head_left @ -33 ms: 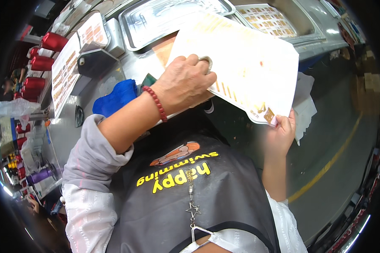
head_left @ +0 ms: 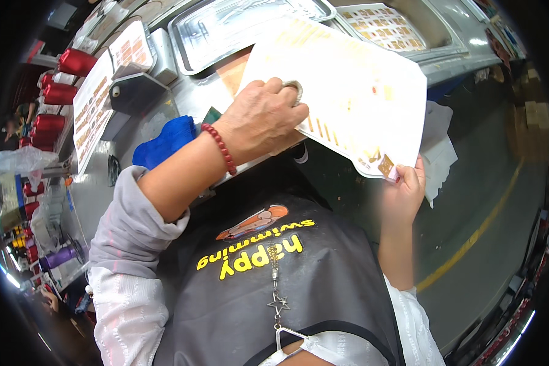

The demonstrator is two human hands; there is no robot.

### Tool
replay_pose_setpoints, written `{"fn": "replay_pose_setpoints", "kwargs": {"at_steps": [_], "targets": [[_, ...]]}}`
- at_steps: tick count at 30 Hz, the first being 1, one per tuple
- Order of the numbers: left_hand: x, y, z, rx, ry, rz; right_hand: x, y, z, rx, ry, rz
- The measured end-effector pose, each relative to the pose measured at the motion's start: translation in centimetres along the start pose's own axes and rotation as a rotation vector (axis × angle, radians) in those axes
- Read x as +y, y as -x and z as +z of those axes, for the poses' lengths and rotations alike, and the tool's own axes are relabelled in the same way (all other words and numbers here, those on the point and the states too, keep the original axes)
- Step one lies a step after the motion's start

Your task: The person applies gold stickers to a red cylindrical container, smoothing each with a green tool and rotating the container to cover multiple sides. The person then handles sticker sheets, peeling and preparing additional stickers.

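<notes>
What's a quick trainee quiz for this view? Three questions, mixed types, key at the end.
1. Multiple choice: which hand grips the white sheet near its lower right corner? A) Left only B) Right only C) Neither
2. True or false: a red beaded bracelet circles the wrist of the left hand.
3. Open: what colour is the cloth on the metal table, beside the left forearm?

Key:
1. B, the right hand.
2. True.
3. Blue.

Blue cloth [head_left: 168,141] on metal bench [head_left: 91,195]. Red spools [head_left: 77,61] far left, purple spool [head_left: 58,257] nearer. Yellow floor line [head_left: 470,247] right; brown blocks [head_left: 538,114] beyond, maybe cartons, too dim.
</notes>
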State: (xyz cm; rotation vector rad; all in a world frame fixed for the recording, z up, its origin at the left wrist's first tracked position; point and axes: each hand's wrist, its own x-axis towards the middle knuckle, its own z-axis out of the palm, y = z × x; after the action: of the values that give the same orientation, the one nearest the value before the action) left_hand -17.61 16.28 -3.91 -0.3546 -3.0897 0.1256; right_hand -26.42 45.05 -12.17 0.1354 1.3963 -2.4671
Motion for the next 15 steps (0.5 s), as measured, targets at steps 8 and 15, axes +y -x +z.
{"fn": "replay_pose_setpoints", "kwargs": {"at_steps": [8, 15], "targets": [[-5.7, -0.7, -0.1, -0.352, 0.728, -0.133, -2.4, -1.0, -0.8, -0.111, -0.130, 0.262], [-17.8, -0.7, 6.3, -0.101, 0.140, -0.453, -2.7, -3.0, -1.1, -0.171, -0.033, 0.360]]}}
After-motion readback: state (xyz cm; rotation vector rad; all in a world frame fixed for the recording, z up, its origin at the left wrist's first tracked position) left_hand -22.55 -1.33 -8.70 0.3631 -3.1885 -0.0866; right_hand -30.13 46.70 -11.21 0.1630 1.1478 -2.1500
